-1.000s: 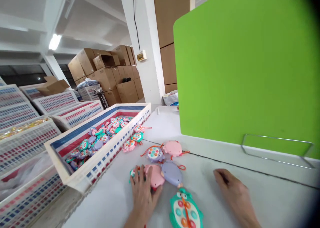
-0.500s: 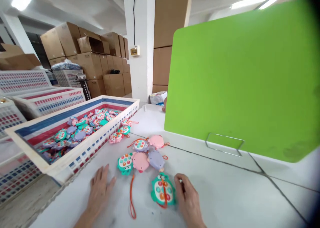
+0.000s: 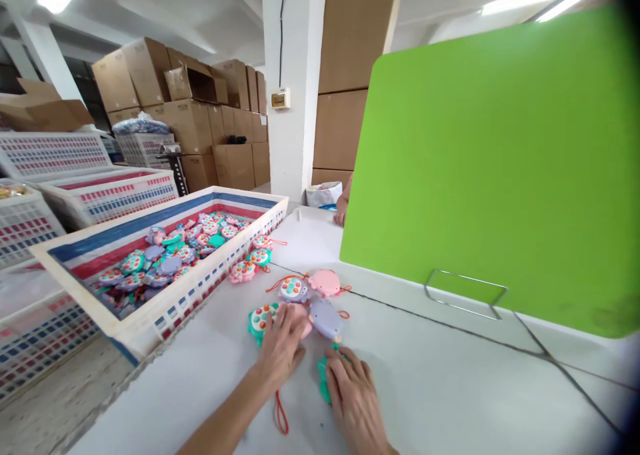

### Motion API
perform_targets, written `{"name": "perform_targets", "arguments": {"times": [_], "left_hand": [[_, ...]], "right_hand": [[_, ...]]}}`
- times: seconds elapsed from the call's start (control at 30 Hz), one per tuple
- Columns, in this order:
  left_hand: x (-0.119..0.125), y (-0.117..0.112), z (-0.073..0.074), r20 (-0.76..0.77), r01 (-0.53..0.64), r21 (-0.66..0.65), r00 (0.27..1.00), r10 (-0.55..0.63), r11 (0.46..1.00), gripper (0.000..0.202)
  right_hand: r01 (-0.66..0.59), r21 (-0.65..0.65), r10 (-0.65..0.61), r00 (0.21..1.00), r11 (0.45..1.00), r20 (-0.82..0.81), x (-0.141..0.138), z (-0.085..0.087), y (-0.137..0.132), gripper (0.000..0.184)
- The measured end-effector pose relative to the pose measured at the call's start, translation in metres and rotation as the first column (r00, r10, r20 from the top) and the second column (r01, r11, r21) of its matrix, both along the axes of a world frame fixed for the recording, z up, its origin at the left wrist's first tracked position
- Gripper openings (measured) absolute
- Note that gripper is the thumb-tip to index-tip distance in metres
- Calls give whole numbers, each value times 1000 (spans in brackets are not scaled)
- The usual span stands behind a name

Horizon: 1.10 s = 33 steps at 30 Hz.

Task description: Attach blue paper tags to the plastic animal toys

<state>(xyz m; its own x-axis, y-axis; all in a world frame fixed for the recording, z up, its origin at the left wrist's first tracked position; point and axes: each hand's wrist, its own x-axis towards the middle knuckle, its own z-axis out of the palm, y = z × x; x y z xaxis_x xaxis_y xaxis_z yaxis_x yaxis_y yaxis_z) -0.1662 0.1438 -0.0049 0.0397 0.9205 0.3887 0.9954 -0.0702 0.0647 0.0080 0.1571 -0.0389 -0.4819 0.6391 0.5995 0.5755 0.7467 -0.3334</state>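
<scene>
My left hand (image 3: 279, 345) reaches over the pink animal-shaped toy (image 3: 301, 316), its fingers bent down onto it and covering much of it. Under my right hand (image 3: 353, 388) is a teal animal-shaped push-button toy (image 3: 324, 380), with the fingers curled over its top and right side. Left of the pink toy lies another teal toy (image 3: 260, 320) with its round buttons facing up. A purple toy (image 3: 327, 318) sits between and beyond my hands. Behind it are a second pink toy (image 3: 325, 282) and a purple one with buttons (image 3: 293, 289). A red cord loop (image 3: 281, 415) rests on the table below.
A white crate (image 3: 165, 322) full of similar toys stands at the left. More toys (image 3: 243, 271) lie along its side. A green board (image 3: 490, 175) on a wire stand (image 3: 465, 295) rises at the right. Another person's hand (image 3: 341, 210) shows behind it.
My left hand has moved right and forward from the bare table onto the pink toy. My right hand has shifted left, from beside the teal toy to over it.
</scene>
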Motion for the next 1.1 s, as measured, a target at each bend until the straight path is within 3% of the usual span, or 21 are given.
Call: {"name": "perform_targets", "arguments": {"times": [0.07, 0.13, 0.2, 0.27, 0.33, 0.4, 0.47, 0.53, 0.63, 0.77, 0.9, 1.0, 1.1], "left_hand": [[4, 8, 2, 8, -9, -8, 1000, 9, 1000, 51], [7, 7, 0, 16, -18, -15, 1000, 18, 1000, 48], [13, -4, -3, 44, 2, -23, 999, -1, 1000, 48], [26, -18, -7, 196, 66, -5, 978, -64, 998, 47], [46, -31, -9, 498, 170, -4, 855, -145, 985, 43], [68, -38, -10, 765, 243, -30, 630, -134, 970, 37], [88, -38, -8, 877, 239, -52, 475, -71, 970, 35], [101, -36, -5, 900, 164, -13, 431, -60, 986, 38], [109, -33, 0, 902, 98, 46, 425, -83, 994, 44], [111, -32, 1, 883, -35, -30, 467, 43, 999, 39], [111, -32, -7, 797, -85, 79, 604, -11, 993, 37], [109, -35, -15, 743, -4, 113, 664, -82, 994, 27], [103, -41, -21, 703, 92, 148, 690, -170, 985, 24]], "right_hand": [[-45, -126, 29, 992, 991, -124, 5, 3, 0, 17], [-129, -294, 33, 950, 947, -311, 9, 6, -2, 16], [-210, -422, -20, 878, 882, -478, 13, 8, -3, 17], [-245, -499, -107, 810, 832, -576, 15, 11, -3, 21], [-233, -549, -207, 754, 803, -623, 16, 14, -2, 26], [-235, -606, -322, 674, 760, -664, 16, 16, 0, 28], [-265, -652, -421, 583, 710, -695, 15, 15, 1, 27], [-327, -679, -488, 502, 657, -714, 15, 12, 0, 25], [-443, -686, -538, 426, 578, -728, 16, 9, -2, 21], [-541, -656, -543, 380, 526, -749, 18, 7, -4, 24], [-548, -617, -544, 316, 564, -777, 19, 4, -1, 25], [-513, -612, -545, 295, 602, -785, 20, 6, -1, 27], [-453, -618, -521, 334, 642, -786, 22, 11, -1, 29]]}}
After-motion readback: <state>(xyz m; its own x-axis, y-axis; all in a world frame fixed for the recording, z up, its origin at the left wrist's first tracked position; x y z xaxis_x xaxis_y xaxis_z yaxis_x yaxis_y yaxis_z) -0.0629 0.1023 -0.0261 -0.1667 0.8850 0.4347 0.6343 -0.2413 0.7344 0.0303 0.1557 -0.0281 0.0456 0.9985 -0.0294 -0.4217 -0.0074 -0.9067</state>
